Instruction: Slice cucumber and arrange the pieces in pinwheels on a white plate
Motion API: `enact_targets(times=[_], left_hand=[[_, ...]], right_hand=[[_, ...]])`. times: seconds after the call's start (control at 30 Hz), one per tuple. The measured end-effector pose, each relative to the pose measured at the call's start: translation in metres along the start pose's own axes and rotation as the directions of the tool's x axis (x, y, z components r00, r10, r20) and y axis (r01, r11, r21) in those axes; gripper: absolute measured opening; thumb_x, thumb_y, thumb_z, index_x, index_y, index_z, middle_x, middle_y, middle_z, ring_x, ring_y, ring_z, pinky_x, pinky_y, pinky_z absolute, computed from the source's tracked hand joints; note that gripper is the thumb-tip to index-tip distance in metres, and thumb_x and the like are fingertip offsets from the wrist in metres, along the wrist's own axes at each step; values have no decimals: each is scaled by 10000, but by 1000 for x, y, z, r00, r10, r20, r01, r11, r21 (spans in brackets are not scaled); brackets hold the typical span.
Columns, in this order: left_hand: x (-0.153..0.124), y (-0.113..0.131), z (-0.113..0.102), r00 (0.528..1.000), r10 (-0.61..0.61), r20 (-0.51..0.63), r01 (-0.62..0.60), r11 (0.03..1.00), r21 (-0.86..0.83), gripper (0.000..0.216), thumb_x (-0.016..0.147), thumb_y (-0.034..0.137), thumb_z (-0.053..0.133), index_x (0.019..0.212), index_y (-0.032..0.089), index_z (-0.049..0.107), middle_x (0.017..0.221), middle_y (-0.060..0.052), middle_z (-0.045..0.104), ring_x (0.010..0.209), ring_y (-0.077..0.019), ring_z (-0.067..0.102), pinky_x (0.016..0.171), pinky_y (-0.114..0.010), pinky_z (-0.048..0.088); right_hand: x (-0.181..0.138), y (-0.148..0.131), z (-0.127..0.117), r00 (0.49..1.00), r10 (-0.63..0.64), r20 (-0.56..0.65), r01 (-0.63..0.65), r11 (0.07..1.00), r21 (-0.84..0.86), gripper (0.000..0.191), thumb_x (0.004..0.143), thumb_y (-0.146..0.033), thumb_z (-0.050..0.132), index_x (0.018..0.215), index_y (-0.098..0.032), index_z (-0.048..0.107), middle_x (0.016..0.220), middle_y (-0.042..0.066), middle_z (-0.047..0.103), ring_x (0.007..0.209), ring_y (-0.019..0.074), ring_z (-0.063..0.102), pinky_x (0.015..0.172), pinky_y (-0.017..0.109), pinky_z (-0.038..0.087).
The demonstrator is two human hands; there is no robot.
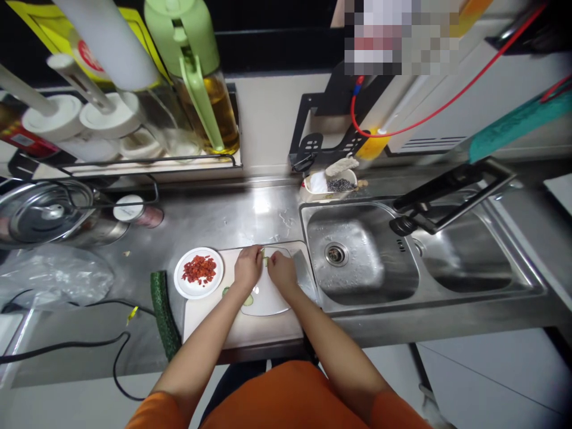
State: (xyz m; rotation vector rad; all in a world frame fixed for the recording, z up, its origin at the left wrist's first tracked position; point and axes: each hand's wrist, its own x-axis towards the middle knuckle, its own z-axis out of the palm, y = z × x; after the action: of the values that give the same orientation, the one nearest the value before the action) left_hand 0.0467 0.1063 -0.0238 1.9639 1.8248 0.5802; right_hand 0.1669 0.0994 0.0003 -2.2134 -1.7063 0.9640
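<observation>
My left hand (249, 266) and my right hand (282, 271) are close together over a pale, translucent board (268, 302). The fingers of both are closed around a small pale green piece (265, 260), perhaps cucumber, mostly covered by fingertips. Below my left hand, cut cucumber slices (248, 300) lie at the board's left edge. To the left, a white plate (179, 287) holds chopped red pieces (199, 270). Farther left, a long dark green cucumber (164, 316) rests on the counter. A broad metal blade (306, 277) lies flat beyond my right hand.
A double steel sink (364, 256) with a dark faucet (429, 208) is on the right. Behind stand a green-topped oil bottle (196, 83) and white-lidded jars (109, 116) on a rack. A clear plastic bag (58, 274), a pot (49, 211) and black cables (67, 344) occupy the left.
</observation>
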Motion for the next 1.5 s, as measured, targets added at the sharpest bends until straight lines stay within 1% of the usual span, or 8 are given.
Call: enact_targets(times=[0.1, 0.2, 0.3, 0.37, 0.53, 0.8, 1.33, 1.5], left_hand=[[-1, -1, 0, 998, 64, -20, -63, 998, 23, 157, 881, 215, 486, 968, 189, 614, 876, -65, 653, 856, -210, 562, 787, -325, 437], [-2, -2, -1, 992, 126, -24, -124, 990, 60, 153, 890, 215, 477, 914, 188, 626, 875, -71, 641, 861, -207, 550, 801, -330, 438], [-3, -3, -1, 985, 168, -23, -165, 981, 100, 174, 901, 216, 462, 903, 186, 633, 863, -74, 631, 849, -204, 541, 796, -329, 443], [-5, -4, -1, 980, 198, -27, -193, 974, 116, 178, 902, 211, 464, 922, 182, 638, 870, -76, 631, 853, -204, 539, 803, -330, 445], [-12, -7, -1, 965, 258, -42, -251, 960, 128, 197, 898, 208, 481, 991, 184, 653, 902, -76, 636, 865, -201, 534, 801, -323, 456], [-20, -10, 1, 952, 305, -31, -295, 940, 174, 255, 886, 179, 494, 1097, 189, 638, 948, -87, 639, 876, -212, 522, 788, -339, 462], [-19, -15, 0, 953, 301, 30, -301, 935, 186, 286, 888, 183, 474, 1136, 208, 613, 989, -103, 626, 893, -221, 528, 812, -368, 448], [-21, -14, -2, 953, 302, 33, -302, 932, 198, 308, 891, 173, 461, 1164, 206, 600, 1010, -103, 627, 902, -223, 523, 803, -364, 448]], right_hand=[[-4, 1, 1, 999, -32, -15, 31, 997, -75, 165, 886, -230, 468, 910, -146, 608, 758, 71, 651, 708, 183, 576, 639, 267, 356], [-11, 8, 6, 973, -218, -82, 202, 965, -167, 212, 910, -211, 414, 965, -135, 605, 862, 93, 649, 789, 199, 567, 695, 294, 396], [-22, 20, 15, 858, -497, -131, 452, 851, -268, 294, 900, -157, 390, 1084, -115, 615, 1079, 134, 631, 998, 248, 524, 826, 355, 406], [-29, 27, 22, 806, -578, -126, 510, 788, -345, 378, 894, -124, 374, 1215, -117, 574, 1241, 131, 578, 1118, 283, 470, 869, 389, 397], [-40, 37, 32, 834, -552, -11, 489, 747, -450, 469, 897, -110, 353, 1345, -151, 482, 1433, 96, 417, 1276, 337, 353, 913, 450, 375], [-39, 37, 27, 857, -508, 91, 492, 750, -443, 485, 919, -147, 323, 1393, -169, 423, 1488, 79, 314, 1358, 330, 251, 967, 472, 352], [-37, 35, 23, 847, -528, 65, 502, 753, -426, 476, 929, -180, 329, 1396, -166, 417, 1474, 96, 343, 1375, 311, 216, 1004, 508, 321], [-40, 36, 22, 842, -537, 49, 504, 752, -425, 454, 937, -196, 331, 1376, -174, 444, 1470, 75, 357, 1375, 300, 210, 1012, 482, 304]])
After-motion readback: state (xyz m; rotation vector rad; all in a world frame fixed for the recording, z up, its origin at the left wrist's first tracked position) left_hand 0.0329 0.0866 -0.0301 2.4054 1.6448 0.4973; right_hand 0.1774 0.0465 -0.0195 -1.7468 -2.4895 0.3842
